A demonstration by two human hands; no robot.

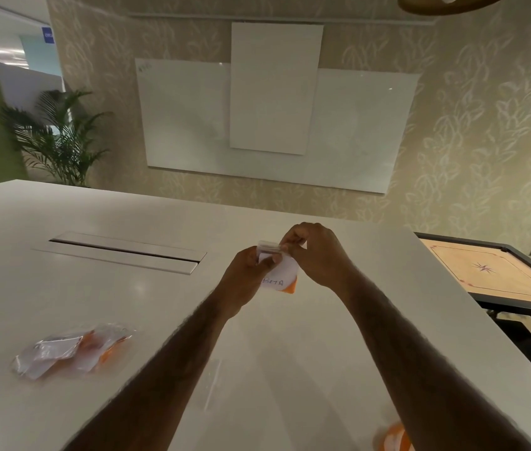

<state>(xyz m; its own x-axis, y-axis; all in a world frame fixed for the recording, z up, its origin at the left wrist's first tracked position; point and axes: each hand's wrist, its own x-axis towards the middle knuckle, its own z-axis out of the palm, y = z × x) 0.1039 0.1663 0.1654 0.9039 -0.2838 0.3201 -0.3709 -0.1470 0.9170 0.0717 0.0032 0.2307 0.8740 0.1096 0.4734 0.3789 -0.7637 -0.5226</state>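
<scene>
Clear plastic zip pouch w/ white label & orange contents [279,273], mid-frame, raised off the white counter [127,304] so both ends are reachable: left grip [244,281] pinches its side to steady, right grip [316,252] pinches the zip strip [269,245], prob. sealing.

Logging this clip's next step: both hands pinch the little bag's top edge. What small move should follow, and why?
Probably slide the right hand along the zip strip, pressing it closed, while the left hand steadies the bag. Both hands pinch that strip at the bag's top, and I cannot tell whether it is sealed.
</scene>
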